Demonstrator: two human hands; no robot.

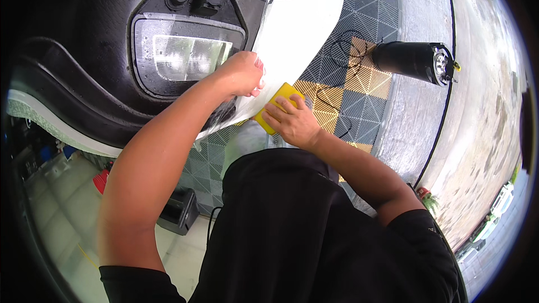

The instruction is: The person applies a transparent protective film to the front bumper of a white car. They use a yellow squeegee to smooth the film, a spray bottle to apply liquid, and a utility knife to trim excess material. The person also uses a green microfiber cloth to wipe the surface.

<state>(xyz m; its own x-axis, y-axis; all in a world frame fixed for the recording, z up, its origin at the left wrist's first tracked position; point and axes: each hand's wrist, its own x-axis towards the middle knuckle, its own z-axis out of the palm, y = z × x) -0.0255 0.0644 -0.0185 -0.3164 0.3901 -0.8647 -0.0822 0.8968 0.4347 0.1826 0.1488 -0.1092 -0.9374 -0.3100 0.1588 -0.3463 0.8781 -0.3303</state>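
Note:
A white car body panel [297,22] runs down from the top beside the dark interior of an open boot. My left hand [245,74] is closed at the panel's inner edge, its fingers curled on what looks like thin clear film. Shiny, streaked film [225,115] shows below that hand, along the panel's lower edge. Just to the right, my right hand [293,120] grips a flat yellow squeegee [287,91] close to the panel's lower end. The squeegee's far edge points up toward the panel; whether it touches cannot be made out.
A black cylindrical tank [412,63] lies at the right, with a thin dark cable [348,50] by it on grey and tan floor tiles [368,3]. A dark bin [181,212] stands at lower left. A wet, clear-lidded recess [191,56] is in the boot.

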